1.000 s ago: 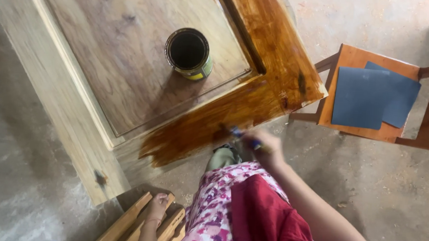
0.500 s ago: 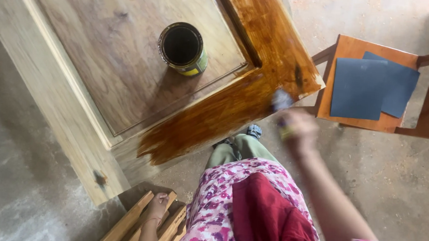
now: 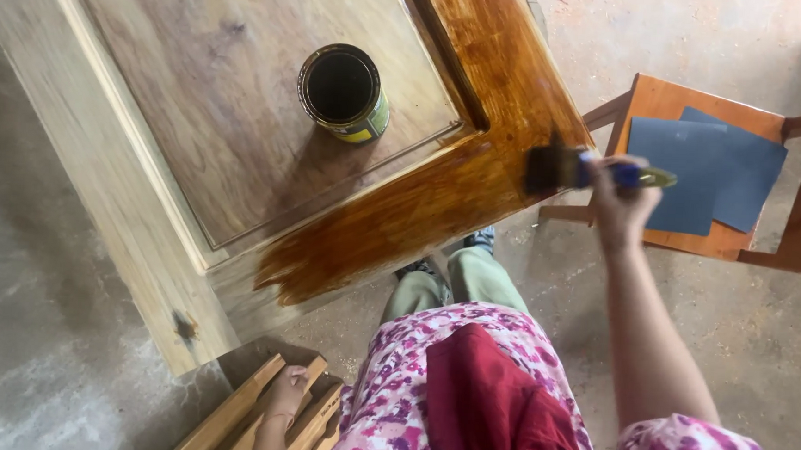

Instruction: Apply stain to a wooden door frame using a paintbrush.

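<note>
Blue-handled brush (image 3: 589, 170) sits pinched in the curled fingers of the right hand (image 3: 619, 206), its dark bristles touching the glossy stained corner of the wooden door panel (image 3: 478, 165) at nine o'clock of the hand. The left hand (image 3: 284, 392), fingers folded, rests on stacked wood slats (image 3: 240, 419); an open can (image 3: 344, 92) stands on the panel at ten o'clock of the brush, and blue sandpaper sheets (image 3: 710, 170) lie on a chair (image 3: 667, 102) at three o'clock.

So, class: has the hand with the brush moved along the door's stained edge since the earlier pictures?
Yes. The right hand with the brush has moved from mid-edge, below the can, to the door's corner beside the stool.
</note>
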